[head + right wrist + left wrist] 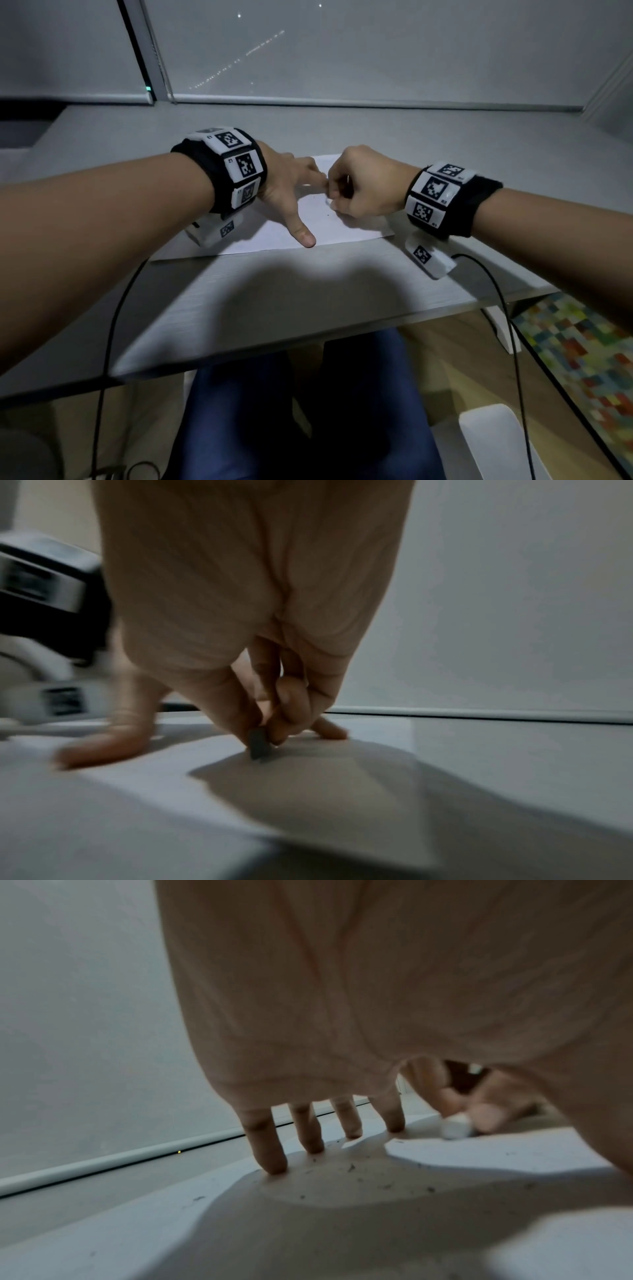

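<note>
White sheet of paper [337, 231] lies flat on the pale grey tabletop [308, 284], with a grey roller blind [342, 51] behind it. The left grip [284, 186], a bare hand, rests spread on the sheet and holds nothing. Its straight fingertips [270, 1161] press the sheet down and its thumb is at the near edge. The right grip [366, 186] is just beside the left forefinger, curled and pinching a small whitish block with a dark tip [454, 1126]. The tip meets the paper under that hand, and the knuckles hide most of the block from the head view. Each wrist wears a black band with black-and-white marker tiles [236, 164]. Thin black cables [507, 308] hang past the tabletop's front edge. Dark crumbs [352, 1168] are scattered on the sheet below the left palm.
</note>
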Available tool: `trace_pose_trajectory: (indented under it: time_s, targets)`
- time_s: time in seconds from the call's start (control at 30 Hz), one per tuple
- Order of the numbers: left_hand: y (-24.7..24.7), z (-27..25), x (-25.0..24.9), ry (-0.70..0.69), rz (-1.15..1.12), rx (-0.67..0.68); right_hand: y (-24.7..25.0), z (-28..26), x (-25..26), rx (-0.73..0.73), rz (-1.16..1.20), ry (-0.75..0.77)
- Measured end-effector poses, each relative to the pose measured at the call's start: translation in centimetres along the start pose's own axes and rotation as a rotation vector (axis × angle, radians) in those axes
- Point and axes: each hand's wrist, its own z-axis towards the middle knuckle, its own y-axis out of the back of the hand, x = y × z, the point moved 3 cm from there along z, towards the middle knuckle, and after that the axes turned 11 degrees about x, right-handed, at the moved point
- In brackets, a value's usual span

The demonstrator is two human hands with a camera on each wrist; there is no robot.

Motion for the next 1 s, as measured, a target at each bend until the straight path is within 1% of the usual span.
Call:
trace_pose_trajectory:
  time_s: [0.1,0.17,0.27,0.37,0.4,0.47,0.6,0.67,0.77,0.83,0.9,1.0]
  targets:
    - [-0.2,0.4,0.2,-0.003,-0.046,0.003,-1.0,-0.4,3.3,0.031,0.025,0.133]
    - [-0.3,0.6,0.2,-0.009,-0.081,0.007,-1.3,-0.3,3.9,0.049,0.046,0.169]
    - [-0.1,0.2,-0.1,0.016,-0.047,-0.023,-0.7,0.3,1.9,0.025,0.026,0.098]
    - [0.0,-0.1,-0.3,0.026,-0.042,0.004,0.0,0.9,-0.1,-0.007,-0.006,0.014]
    - [0.0,0.0,-0.3,0.027,-0.043,0.01,0.2,0.9,-0.2,-0.017,-0.016,0.008]
    - [0.1,0.1,-0.3,0.037,-0.039,0.015,-0.2,0.6,0.5,-0.019,-0.001,0.026]
    - [0.3,0.0,-0.5,0.05,-0.034,-0.003,-1.6,-0.4,2.7,0.024,0.03,0.144]
    - [0.3,0.2,-0.6,0.055,-0.042,0.003,-1.1,-0.2,1.9,0.03,0.024,0.109]
    - [0.3,0.3,-0.5,0.062,-0.038,0.036,0.1,0.1,-0.3,0.021,0.002,0.017]
    - [0.4,0.3,-0.5,0.06,-0.039,0.054,0.3,-0.1,-0.6,0.014,-0.009,-0.006]
    - [0.5,0.3,-0.5,0.05,-0.039,0.053,-0.2,-0.5,0.3,0.026,0.013,0.03]
    - [0.4,0.4,-0.5,0.05,-0.055,0.032,-1.3,-1.2,1.7,0.064,0.028,0.129]
